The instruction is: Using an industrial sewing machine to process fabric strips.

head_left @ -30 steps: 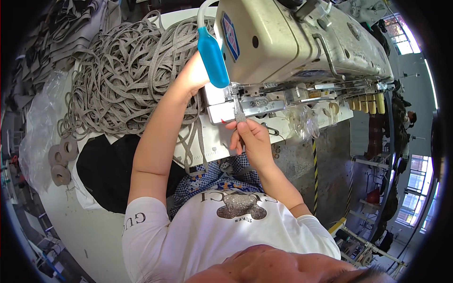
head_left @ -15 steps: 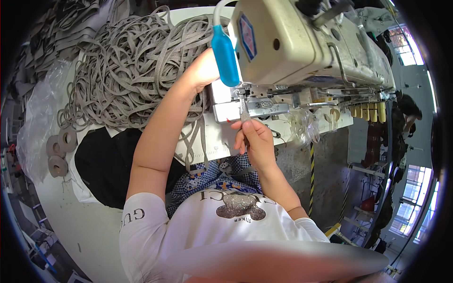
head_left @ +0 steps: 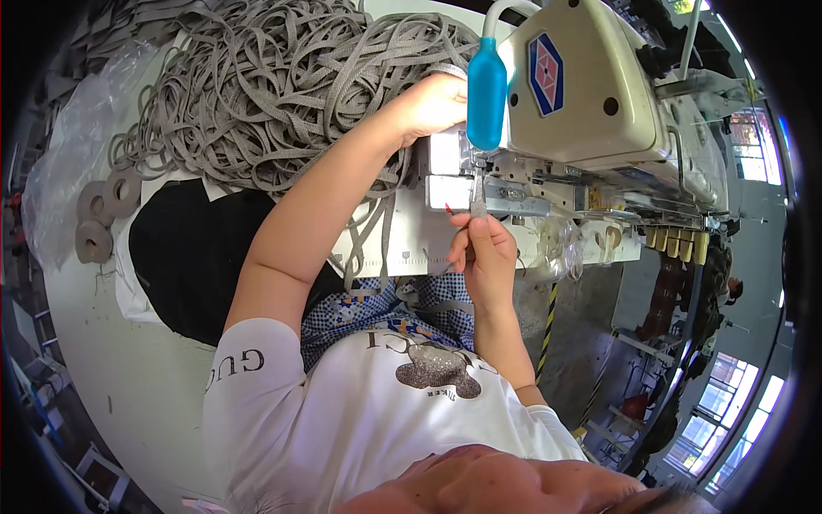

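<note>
My right hand (head_left: 488,255) is closed, thumb and fingers pinching the end of a flat grey woven strap (head_left: 479,206) just in front of the sewing machine (head_left: 591,94). From there the strap runs up under the machine's needle area. My left hand (head_left: 435,107) lies left of the machine head, against the big pile of grey strap (head_left: 257,94). Its fingers are hidden behind the blue lamp (head_left: 486,98), so whether they hold anything does not show. A metal plate (head_left: 448,194) of the machine lies between the two hands.
Rolls of grey tape (head_left: 93,242) and a black cloth (head_left: 193,265) lie on the white table (head_left: 163,385) to the left. Clear plastic (head_left: 558,244) hangs at the table edge by the machine. Loose strap ends (head_left: 377,244) dangle over the front edge.
The whole view has shifted, so machine, lamp and hands appear farther right. The right hand still pinches the strap end; the left hand stays beside the machine head.
</note>
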The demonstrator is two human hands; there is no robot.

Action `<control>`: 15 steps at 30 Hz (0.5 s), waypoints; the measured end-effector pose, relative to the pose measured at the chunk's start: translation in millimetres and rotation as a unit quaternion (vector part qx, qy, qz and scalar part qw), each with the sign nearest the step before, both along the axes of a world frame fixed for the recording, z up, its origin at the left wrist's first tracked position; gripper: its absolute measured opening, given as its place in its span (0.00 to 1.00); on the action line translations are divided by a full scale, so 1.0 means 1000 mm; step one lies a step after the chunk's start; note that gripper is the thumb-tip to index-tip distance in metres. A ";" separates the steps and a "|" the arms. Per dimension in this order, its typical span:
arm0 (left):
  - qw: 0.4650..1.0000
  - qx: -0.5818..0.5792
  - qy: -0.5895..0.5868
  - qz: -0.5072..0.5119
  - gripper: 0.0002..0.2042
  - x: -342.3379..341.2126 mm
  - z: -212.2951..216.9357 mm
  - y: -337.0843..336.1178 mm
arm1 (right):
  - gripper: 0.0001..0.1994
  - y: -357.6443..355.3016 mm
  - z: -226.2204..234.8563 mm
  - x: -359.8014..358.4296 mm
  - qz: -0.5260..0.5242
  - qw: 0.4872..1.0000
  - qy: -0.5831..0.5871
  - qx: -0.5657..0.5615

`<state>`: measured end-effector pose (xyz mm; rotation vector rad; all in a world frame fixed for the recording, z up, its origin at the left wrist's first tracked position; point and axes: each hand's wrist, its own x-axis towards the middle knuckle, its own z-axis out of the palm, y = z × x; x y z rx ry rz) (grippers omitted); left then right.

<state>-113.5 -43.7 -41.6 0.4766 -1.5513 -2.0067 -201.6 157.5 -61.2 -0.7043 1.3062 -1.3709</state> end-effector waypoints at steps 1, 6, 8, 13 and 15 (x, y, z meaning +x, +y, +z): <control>1.000 -0.001 -0.004 0.001 0.08 0.001 0.001 0.001 | 0.15 0.000 0.001 0.000 0.000 1.000 -0.003 -0.001; 1.000 0.003 -0.006 0.002 0.09 -0.002 0.000 0.001 | 0.15 0.000 0.002 0.000 -0.004 1.000 -0.008 -0.003; 1.000 0.007 -0.001 0.000 0.09 -0.004 -0.001 0.000 | 0.15 0.000 0.003 0.000 -0.008 1.000 -0.009 -0.003; 1.000 0.024 -0.016 0.004 0.08 -0.004 -0.003 0.000 | 0.14 0.001 0.004 0.002 -0.004 1.000 -0.009 -0.003; 0.999 0.043 0.000 0.006 0.08 -0.003 -0.004 -0.001 | 0.14 0.000 0.005 0.003 0.002 1.000 -0.007 -0.003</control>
